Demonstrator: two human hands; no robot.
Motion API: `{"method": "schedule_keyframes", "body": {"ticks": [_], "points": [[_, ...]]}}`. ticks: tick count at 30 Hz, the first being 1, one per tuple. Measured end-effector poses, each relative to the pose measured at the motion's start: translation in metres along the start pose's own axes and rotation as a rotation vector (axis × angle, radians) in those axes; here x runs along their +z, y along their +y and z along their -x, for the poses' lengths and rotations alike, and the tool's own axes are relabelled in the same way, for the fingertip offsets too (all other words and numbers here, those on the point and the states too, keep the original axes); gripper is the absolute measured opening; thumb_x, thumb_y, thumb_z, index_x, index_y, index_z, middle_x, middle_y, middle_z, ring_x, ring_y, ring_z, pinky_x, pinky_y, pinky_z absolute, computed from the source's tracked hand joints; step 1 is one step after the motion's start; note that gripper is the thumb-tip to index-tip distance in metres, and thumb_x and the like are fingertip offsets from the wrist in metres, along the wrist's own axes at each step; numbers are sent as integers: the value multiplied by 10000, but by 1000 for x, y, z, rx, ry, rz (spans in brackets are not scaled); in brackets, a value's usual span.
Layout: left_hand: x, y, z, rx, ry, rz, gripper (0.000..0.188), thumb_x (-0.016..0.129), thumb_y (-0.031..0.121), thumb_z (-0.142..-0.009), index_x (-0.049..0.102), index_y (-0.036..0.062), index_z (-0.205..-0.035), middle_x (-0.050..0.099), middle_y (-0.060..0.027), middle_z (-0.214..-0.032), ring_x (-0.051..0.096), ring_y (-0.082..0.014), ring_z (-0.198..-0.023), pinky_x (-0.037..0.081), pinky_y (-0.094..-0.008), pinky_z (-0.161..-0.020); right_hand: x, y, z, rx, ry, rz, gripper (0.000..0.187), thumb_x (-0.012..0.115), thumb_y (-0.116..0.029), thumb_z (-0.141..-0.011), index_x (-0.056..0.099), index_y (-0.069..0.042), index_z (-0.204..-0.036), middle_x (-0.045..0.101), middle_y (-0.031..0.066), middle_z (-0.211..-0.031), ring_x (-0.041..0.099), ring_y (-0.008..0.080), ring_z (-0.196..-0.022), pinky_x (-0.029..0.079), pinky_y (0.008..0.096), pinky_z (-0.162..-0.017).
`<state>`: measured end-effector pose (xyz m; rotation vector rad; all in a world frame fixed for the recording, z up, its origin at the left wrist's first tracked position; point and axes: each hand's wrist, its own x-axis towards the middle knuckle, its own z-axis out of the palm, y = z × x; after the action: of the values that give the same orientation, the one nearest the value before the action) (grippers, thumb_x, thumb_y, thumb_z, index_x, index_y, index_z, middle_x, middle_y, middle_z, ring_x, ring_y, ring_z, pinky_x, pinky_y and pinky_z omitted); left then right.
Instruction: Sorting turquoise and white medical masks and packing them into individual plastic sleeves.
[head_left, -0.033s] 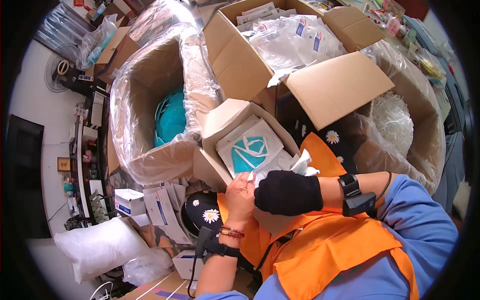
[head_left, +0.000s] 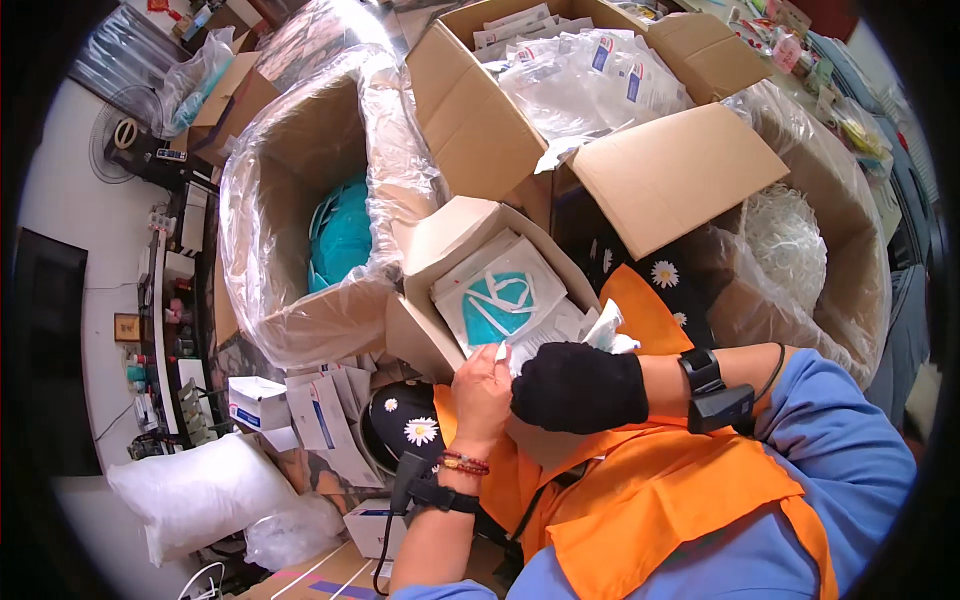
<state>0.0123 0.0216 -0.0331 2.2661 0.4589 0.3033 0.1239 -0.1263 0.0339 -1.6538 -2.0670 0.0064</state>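
A small cardboard box point(head_left: 455, 228) stands open in front of me between my knees. In it a teal face mask point(head_left: 497, 308) with white straps lies on flat white packets point(head_left: 457, 277). My bare left hand point(head_left: 482, 388) is at the box's near edge, thumb and fingers pinched on something small and white, perhaps a packet's edge. Close against it, my right hand point(head_left: 580, 388) in a black glove is closed, its fingertips turned away from view; what it holds is hidden. Crumpled white wrapping point(head_left: 608, 330) sticks up just beyond the glove.
A plastic-lined carton point(head_left: 250, 230) at left holds teal masks point(head_left: 342, 235). Ahead, a large carton point(head_left: 480, 120) holds clear printed bags point(head_left: 600, 85). Another lined carton point(head_left: 855, 290) at right holds a bundle of white strips point(head_left: 785, 245). White boxes point(head_left: 258, 402) and a white sack point(head_left: 205, 490) lie at lower left.
My gloved right hand has shifted very slightly to the right. Everything else looks the same.
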Motion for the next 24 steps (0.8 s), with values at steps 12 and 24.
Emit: {"method": "schedule_keyframes", "body": {"ticks": [12, 24], "points": [[32, -7, -16, -127, -358, -549, 283, 612, 273, -875, 660, 4, -948, 656, -208, -960, 654, -345, -924, 526, -438, -785, -19, -48, 33, -87, -257, -397, 138, 629, -199, -798, 612, -64, -820, 568, 117, -610, 611, 295, -552, 471, 395, -475], [6, -70, -109, -288, -389, -679, 296, 521, 77, -863, 549, -25, -1139, 609, -264, -1145, 594, -417, -1082, 491, -470, -941, -41, -44, 17, 141, -784, -759, 216, 613, -179, -860, 614, -24, -1011, 651, 201, -879, 655, 386, -822, 524, 439, -689]]}}
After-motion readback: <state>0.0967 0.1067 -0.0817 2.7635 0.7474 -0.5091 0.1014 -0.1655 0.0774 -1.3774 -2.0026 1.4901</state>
